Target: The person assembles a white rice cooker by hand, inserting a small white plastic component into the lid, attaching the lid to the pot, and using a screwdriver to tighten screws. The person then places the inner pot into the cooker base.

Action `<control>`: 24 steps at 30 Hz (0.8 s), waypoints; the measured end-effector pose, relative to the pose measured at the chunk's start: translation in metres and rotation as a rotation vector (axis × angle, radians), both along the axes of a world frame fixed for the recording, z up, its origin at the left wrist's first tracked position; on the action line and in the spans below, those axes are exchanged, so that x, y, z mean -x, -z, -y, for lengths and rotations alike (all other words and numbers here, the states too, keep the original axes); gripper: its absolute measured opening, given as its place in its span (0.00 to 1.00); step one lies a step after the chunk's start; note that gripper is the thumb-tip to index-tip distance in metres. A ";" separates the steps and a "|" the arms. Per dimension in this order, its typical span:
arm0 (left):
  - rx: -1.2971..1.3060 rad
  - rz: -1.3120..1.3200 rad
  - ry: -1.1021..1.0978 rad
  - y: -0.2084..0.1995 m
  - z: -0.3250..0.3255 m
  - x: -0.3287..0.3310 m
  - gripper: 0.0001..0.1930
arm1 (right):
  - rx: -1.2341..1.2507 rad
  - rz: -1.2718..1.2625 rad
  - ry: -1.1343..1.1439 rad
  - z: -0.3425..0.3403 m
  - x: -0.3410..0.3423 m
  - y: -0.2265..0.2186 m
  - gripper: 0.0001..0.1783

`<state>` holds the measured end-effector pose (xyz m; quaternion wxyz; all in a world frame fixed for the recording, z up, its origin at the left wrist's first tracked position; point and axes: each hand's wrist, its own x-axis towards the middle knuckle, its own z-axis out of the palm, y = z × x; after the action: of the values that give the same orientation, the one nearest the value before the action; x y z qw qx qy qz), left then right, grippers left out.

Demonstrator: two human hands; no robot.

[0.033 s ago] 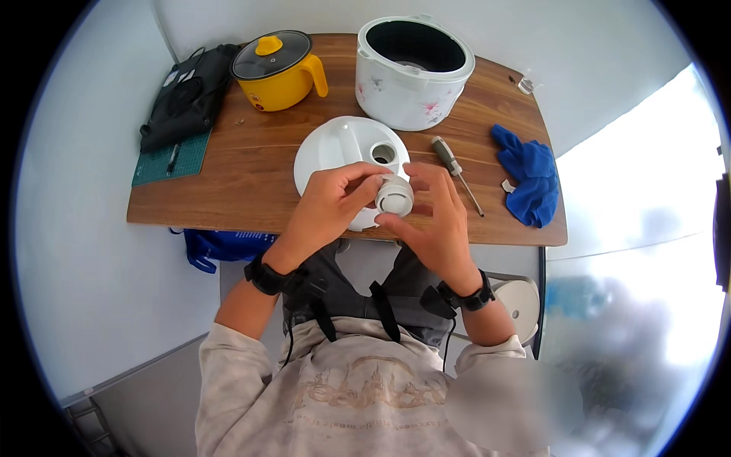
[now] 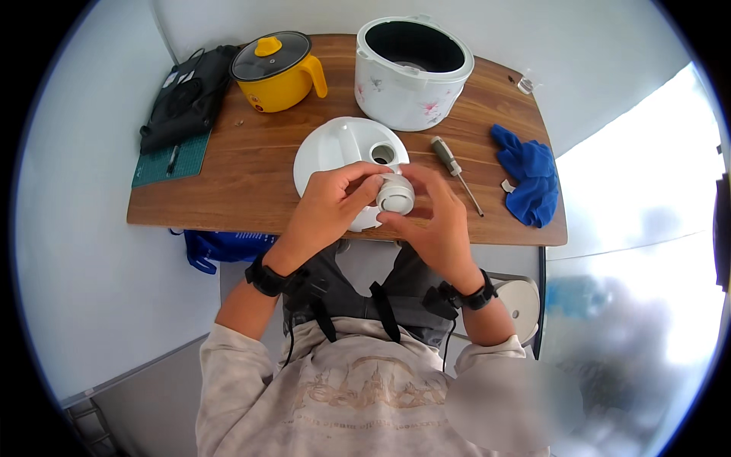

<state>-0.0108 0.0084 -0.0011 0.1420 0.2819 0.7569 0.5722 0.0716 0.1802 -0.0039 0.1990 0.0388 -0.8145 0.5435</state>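
Note:
A small white round steam vent cap [image 2: 395,196] is between my two hands, above the near part of a white rice cooker lid [image 2: 321,151]. The fingers and thumb of my left hand [image 2: 329,204] are closed on its left side. My right hand [image 2: 438,221] curves round its right side, thumb at the lower edge and fingers at the upper right. The lid lies on the table and has a round opening just beyond the cap. My hands hide part of the lid's near half.
The white flowered rice cooker body [image 2: 407,99] stands uncovered behind the lid. A screwdriver [image 2: 457,174] and a blue cloth [image 2: 531,183] lie to the right. At the far left are a yellow pot [image 2: 282,87], a black device [image 2: 186,99] and a green cutting mat [image 2: 194,152] on the wooden table [image 2: 244,175].
My right hand has shifted slightly left, its fingers closer round the steam vent cap. My left hand stays in place.

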 end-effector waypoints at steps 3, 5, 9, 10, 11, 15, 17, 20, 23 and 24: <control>0.040 -0.086 -0.024 -0.001 -0.002 -0.003 0.13 | 0.116 0.131 -0.112 -0.010 0.003 0.006 0.32; 0.068 -0.109 -0.038 0.000 -0.002 -0.004 0.14 | 0.135 0.114 -0.139 -0.010 0.004 0.007 0.33; -0.055 -0.152 -0.045 0.009 -0.008 -0.003 0.13 | 0.018 0.023 -0.083 -0.006 0.001 0.010 0.35; -0.060 -0.134 -0.037 0.013 -0.007 -0.001 0.13 | 0.032 0.007 -0.079 -0.003 -0.001 0.008 0.34; -0.066 -0.117 -0.029 0.015 -0.007 0.000 0.13 | 0.045 -0.010 -0.075 -0.001 -0.001 0.008 0.34; -0.099 0.056 0.045 0.015 -0.005 0.008 0.15 | -0.223 -0.173 -0.083 -0.006 0.001 0.015 0.31; -0.159 0.169 0.085 0.018 -0.004 0.011 0.16 | -0.274 -0.183 -0.066 -0.007 0.000 0.017 0.28; -0.181 0.322 0.115 0.010 -0.004 0.010 0.18 | -0.244 -0.246 -0.098 -0.012 0.000 0.021 0.27; -0.181 0.482 0.073 0.002 -0.001 0.003 0.19 | -0.190 -0.242 -0.147 -0.013 -0.001 0.018 0.26; -0.182 0.508 0.094 0.002 0.000 0.004 0.19 | -0.199 -0.261 -0.153 -0.013 -0.002 0.020 0.26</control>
<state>-0.0148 0.0088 -0.0033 0.3280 0.1758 0.6287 0.6829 0.0733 0.1929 -0.0244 0.2565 0.1904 -0.8263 0.4639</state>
